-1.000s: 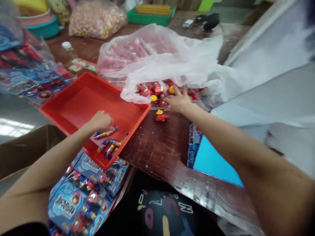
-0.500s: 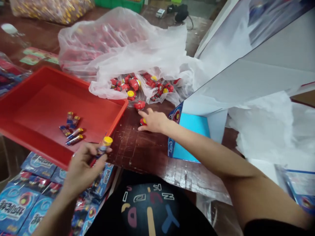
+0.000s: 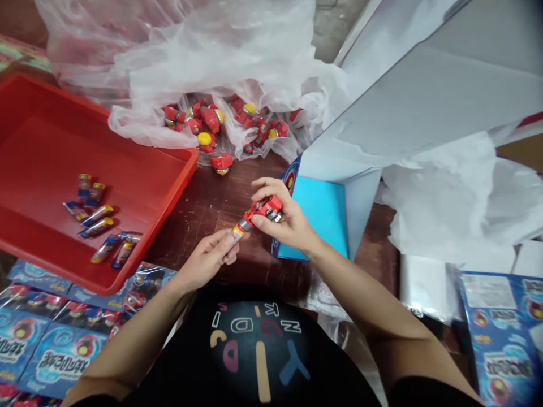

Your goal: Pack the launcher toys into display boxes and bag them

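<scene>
The red tray (image 3: pixel 42 150) fills the left of the frame, with small tubes (image 3: pixel 97 228) lying in its lower part. Below it, at lower left, are blue packs (image 3: pixel 63 362) showing red pieces under clear film. Across the upper left and top centre spreads a crumpled, see-through bag (image 3: pixel 212 62); red toys (image 3: pixel 212 118) with yellow parts lie at its open edge, and one loose toy (image 3: pixel 222 164) sits just below them on the dark table (image 3: pixel 216 206).

Near the centre, the left hand (image 3: pixel 207 260) pinches a tube (image 3: pixel 237 232) between thumb and fingers in a narrow grip. The tube's upper end meets the silvery end of a red toy (image 3: pixel 267 209), which the right hand (image 3: pixel 292 223) holds, thumb on the near side and fingers curled round the far side. Toy and tube form one slanting line, rising to the right above the table.

Just beyond the right hand stands a box (image 3: pixel 324 217) with a bright blue inside and tall white walls. At right lies crumpled white wrap (image 3: pixel 458 198), and at lower right are blue printed cards (image 3: pixel 504 339).
</scene>
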